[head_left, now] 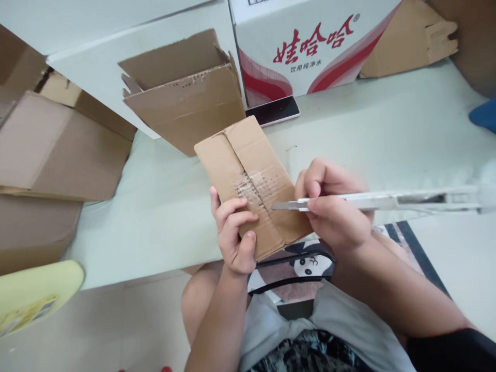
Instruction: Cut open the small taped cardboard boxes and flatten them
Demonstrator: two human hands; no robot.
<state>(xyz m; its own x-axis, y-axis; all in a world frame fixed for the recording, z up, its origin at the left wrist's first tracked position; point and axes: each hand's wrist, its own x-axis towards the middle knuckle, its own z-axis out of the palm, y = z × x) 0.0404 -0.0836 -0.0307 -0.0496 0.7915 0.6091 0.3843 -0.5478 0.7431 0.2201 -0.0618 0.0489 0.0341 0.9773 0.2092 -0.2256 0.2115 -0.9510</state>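
Observation:
A small brown cardboard box [259, 150] is tilted in front of me, its two flaps meeting along a seam. Clear tape with torn-looking marks crosses the middle of that seam. My left hand [236, 232] grips the box's lower left side, fingers curled over the top face. In my right hand [337, 206] is a white utility knife [387, 200], pinched between thumb and fingers. Its metal blade is out and points left, the tip at or just above the seam. Whether the blade touches the cardboard I cannot tell.
An open cardboard box [189, 98] stands behind, beside a phone [274, 110] and a white-and-red carton [310, 51]. More boxes [65, 144] are stacked at the left. A yellow-green plastic object [42, 289] is at lower left, a blue item [484, 116] at far right.

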